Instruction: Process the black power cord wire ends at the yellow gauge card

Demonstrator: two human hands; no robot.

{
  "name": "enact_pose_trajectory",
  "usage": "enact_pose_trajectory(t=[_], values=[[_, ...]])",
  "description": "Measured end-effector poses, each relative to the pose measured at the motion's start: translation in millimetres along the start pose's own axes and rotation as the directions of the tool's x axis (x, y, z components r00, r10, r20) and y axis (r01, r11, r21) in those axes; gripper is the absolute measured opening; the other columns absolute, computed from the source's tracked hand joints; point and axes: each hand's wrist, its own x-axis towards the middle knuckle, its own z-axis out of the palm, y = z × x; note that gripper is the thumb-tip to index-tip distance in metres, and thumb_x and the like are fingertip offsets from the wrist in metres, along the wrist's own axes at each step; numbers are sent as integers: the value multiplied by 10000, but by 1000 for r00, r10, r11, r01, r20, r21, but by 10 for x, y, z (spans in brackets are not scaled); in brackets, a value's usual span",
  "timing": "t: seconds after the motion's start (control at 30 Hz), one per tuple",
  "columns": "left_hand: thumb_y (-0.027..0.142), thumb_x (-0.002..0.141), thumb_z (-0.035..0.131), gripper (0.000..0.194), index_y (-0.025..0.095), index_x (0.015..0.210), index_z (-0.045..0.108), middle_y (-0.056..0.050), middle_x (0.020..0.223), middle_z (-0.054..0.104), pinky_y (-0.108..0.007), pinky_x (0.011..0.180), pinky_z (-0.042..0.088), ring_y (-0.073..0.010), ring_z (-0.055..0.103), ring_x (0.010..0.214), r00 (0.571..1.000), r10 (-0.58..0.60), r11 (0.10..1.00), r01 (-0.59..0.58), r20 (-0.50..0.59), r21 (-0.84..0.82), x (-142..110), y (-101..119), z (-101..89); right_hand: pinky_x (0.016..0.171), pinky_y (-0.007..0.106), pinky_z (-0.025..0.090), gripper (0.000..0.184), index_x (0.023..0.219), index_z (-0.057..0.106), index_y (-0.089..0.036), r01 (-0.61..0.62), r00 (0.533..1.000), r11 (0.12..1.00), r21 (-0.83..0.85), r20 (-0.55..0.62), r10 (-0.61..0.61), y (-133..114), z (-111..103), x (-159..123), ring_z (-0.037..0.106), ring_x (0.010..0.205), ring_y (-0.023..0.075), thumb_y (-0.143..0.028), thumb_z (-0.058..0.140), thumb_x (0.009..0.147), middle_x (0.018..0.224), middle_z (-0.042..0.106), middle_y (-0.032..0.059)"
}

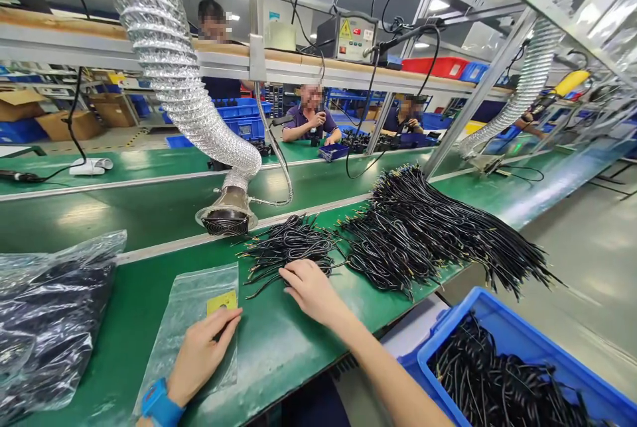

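My left hand, with a blue band at the wrist, is over a clear zip bag lying flat. Its thumb and forefinger tips come together beside the bag's yellow label; whatever is between them is too small to make out. At the front edge of a loose pile of short black cables is my right hand. Its fingers reach onto the nearest cables, thumb slightly apart, with no cable lifted. Larger bundles of black cables with bare, coloured wire ends lie to the right.
A blue bin of black cables stands at the lower right. A plastic bag of dark items fills the left. An extraction hose hangs down to a nozzle behind the pile. Across the green bench, several people are seated.
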Motion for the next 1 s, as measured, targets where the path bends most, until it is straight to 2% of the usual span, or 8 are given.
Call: enact_pose_trajectory(t=[0.1, 0.23, 0.33, 0.53, 0.7, 0.8, 0.9, 1.0], values=[[373, 964, 484, 284, 215, 922, 717, -15, 851, 759, -224, 658, 584, -153, 726, 722, 1000, 7, 1000, -6, -9, 22, -15, -24, -8, 891, 408, 459, 315, 1111, 622, -165, -103, 994, 995, -15, -45, 102, -66, 312, -18, 517, 1007, 238, -127, 705, 809, 1090, 632, 97], [383, 965, 479, 288, 223, 956, 718, -12, 878, 762, -232, 676, 589, -162, 730, 743, 999, 42, 998, -41, -8, 48, -59, -53, 22, 815, 363, 455, 77, 880, 635, -189, -138, 987, 990, -5, -79, 137, -42, 491, -70, 499, 936, 212, -121, 652, 850, 978, 625, 60], [388, 963, 484, 283, 231, 974, 719, -7, 889, 766, -241, 696, 589, -174, 734, 779, 997, 81, 995, -81, 1, 66, -98, -71, 63, 771, 336, 452, 85, 832, 604, -187, -125, 988, 992, -10, -95, 123, -54, 521, -93, 493, 893, 199, -110, 614, 866, 957, 609, 57], [382, 974, 460, 301, 223, 986, 716, -11, 887, 767, -240, 673, 584, -180, 736, 779, 994, 99, 990, -103, 46, 94, -114, -92, 75, 736, 303, 462, 168, 998, 589, -174, -212, 961, 977, -37, -189, 202, -43, 561, -125, 516, 857, 189, -68, 514, 891, 991, 598, 78], [372, 981, 441, 316, 211, 974, 713, -22, 870, 768, -245, 657, 576, -192, 737, 792, 994, 91, 988, -98, 59, 119, -115, -103, 61, 643, 290, 424, 77, 952, 613, -173, -209, 961, 970, -124, -212, 180, -8, 598, -152, 523, 748, 179, -164, 540, 930, 820, 588, 44], [381, 981, 443, 312, 216, 972, 708, -12, 858, 766, -243, 650, 572, -182, 735, 764, 992, 111, 986, -117, 51, 119, -111, -113, 66, 601, 288, 381, 143, 834, 618, -181, -205, 955, 965, -164, -250, 161, -6, 565, -151, 503, 706, 167, -220, 541, 948, 758, 565, 32], [386, 981, 444, 311, 217, 975, 706, -12, 850, 761, -234, 629, 566, -168, 728, 730, 993, 110, 988, -115, 52, 107, -101, -120, 64, 672, 310, 396, 180, 831, 630, -186, -262, 906, 956, -130, -376, 197, -1, 494, -143, 510, 735, 171, -226, 517, 965, 752, 572, 35], [377, 982, 440, 314, 216, 970, 708, -16, 852, 761, -231, 640, 567, -168, 729, 747, 994, 95, 990, -101, 58, 100, -91, -112, 56, 758, 348, 433, 199, 1019, 644, -194, -309, 806, 950, 36, -521, 281, -8, 433, -143, 547, 800, 183, -169, 451, 980, 825, 620, 50]])
